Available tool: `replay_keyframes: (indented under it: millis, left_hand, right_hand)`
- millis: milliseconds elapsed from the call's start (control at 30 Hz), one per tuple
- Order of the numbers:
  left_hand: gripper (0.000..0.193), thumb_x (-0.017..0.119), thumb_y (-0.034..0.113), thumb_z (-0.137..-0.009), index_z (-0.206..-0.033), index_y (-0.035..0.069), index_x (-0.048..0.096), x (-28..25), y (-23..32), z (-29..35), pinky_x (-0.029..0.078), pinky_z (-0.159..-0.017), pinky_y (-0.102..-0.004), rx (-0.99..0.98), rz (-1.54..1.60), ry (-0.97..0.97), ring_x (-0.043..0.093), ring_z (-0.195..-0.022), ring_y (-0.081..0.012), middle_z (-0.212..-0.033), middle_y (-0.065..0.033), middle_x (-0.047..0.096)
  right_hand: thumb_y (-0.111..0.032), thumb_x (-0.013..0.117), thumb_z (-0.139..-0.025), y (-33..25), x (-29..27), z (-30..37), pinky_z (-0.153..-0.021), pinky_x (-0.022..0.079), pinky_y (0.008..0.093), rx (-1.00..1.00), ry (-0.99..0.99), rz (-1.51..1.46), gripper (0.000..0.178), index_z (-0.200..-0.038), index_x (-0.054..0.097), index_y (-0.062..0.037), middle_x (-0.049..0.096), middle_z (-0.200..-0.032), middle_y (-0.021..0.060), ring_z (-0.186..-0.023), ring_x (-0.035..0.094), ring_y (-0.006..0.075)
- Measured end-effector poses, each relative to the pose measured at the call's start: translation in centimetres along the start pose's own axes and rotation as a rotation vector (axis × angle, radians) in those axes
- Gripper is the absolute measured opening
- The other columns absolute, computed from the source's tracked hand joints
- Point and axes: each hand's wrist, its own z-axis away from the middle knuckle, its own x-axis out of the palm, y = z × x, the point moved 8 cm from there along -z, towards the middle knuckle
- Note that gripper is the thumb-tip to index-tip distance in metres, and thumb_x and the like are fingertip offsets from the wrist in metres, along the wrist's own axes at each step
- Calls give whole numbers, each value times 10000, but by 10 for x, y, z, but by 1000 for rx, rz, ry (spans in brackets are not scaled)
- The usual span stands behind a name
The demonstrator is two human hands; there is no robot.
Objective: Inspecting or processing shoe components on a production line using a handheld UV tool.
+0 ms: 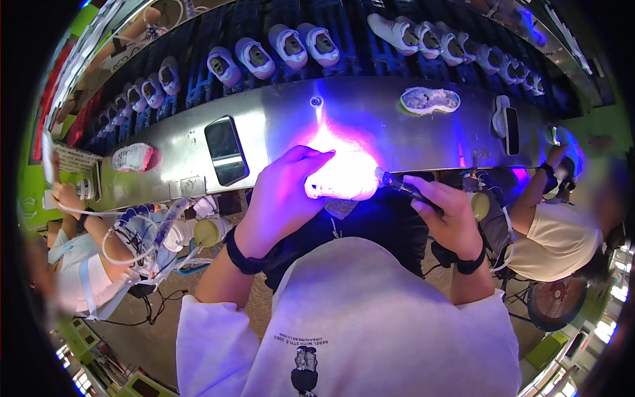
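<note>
My left hand [284,188] grips a white shoe part [347,177] by its left side, above the near edge of the metal bench. Violet-white light washes the piece out, so I cannot tell whether it is a sole or a whole shoe. In my right hand [453,212] is a slim black-handled brush [405,186], held between thumb and fingers. Its pale tip meets or nearly meets the right end of the shoe part. Both wrists wear black bands.
A phone [226,151] lies on the metal bench [278,109], left of my hands. Shoe soles [430,100] rest along it. Beyond runs a dark conveyor carrying several pale shoes [254,58]. Co-workers sit on both sides; pale cups [209,233] stand below the bench edge.
</note>
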Motion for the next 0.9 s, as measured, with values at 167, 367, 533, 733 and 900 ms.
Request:
replay_keyframes:
  millis: [167,367,533,733,900]
  left_hand:
    - [621,827,117,-640,-1238,42,680,2,0,4,561,-855,-373,107,165,-123,686,-980,-317,-1028,-156,691]
    - [753,914,173,-617,-1298,3,640,16,-2,12,499,-1007,-355,-55,331,-215,652,-1136,-257,-1234,-165,675]
    - [820,916,180,-609,-1334,-31,598,32,-9,16,459,-1063,-362,-179,378,-233,618,-1212,-257,-1309,-179,647]
    - [848,903,214,-643,-1383,-23,560,38,-1,8,479,-1035,-353,-144,419,-184,639,-1176,-269,-1263,-203,655]
    - [858,921,233,-681,-1387,-63,534,49,-3,-3,461,-1060,-340,-229,469,-264,606,-1218,-238,-1296,-195,641]
  right_hand:
    - [31,668,-862,-1,1,1,-706,479,275,25,-32,41,441,-1298,630,-16,646,-838,102,-733,606,169]
    - [22,653,-888,18,13,10,-776,498,249,139,17,-127,461,-1346,600,10,669,-883,58,-798,623,118]
    - [-3,643,-922,42,13,13,-776,495,244,339,-33,-363,464,-1380,578,12,660,-884,29,-802,614,102]
    - [-10,674,-900,31,-3,-14,-901,503,280,182,-19,-296,456,-1351,607,-21,726,-1123,98,-939,645,122]
    - [-20,689,-893,50,-11,-17,-931,494,293,254,-81,-365,448,-1335,616,-12,722,-1148,109,-991,646,140]
